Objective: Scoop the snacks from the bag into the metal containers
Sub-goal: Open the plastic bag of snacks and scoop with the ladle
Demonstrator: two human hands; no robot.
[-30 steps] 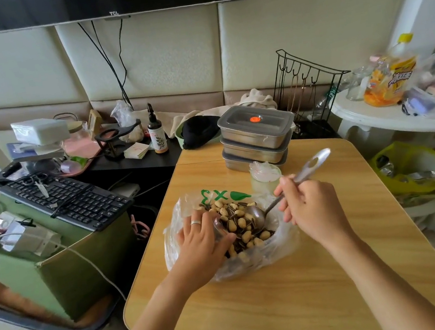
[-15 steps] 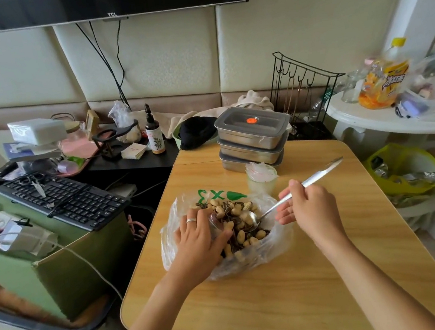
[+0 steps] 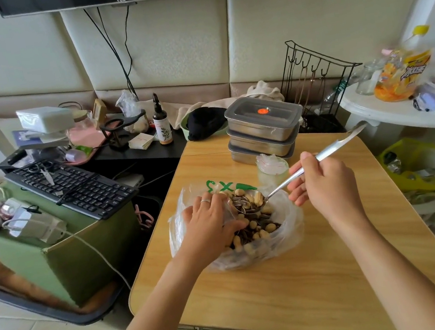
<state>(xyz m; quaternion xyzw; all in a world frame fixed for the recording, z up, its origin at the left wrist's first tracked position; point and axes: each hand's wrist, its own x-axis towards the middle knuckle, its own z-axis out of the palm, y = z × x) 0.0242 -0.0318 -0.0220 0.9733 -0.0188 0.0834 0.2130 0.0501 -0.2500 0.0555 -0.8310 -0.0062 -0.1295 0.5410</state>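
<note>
The wooden worktop (image 3: 301,288) carries a clear plastic bag (image 3: 293,218) near its middle. At 12 o'clock from the bag stand three stacked metal containers (image 3: 263,126), lids on. The left hand (image 3: 210,224) grasps the bag's rim at 9 o'clock, fingers curled over it. The right hand (image 3: 325,190), at 3 o'clock, is clenched round a spoon (image 3: 333,146) whose handle points to 2 o'clock. The spoon's bowl lies loaded among the snacks (image 3: 260,229) inside the bag.
</note>
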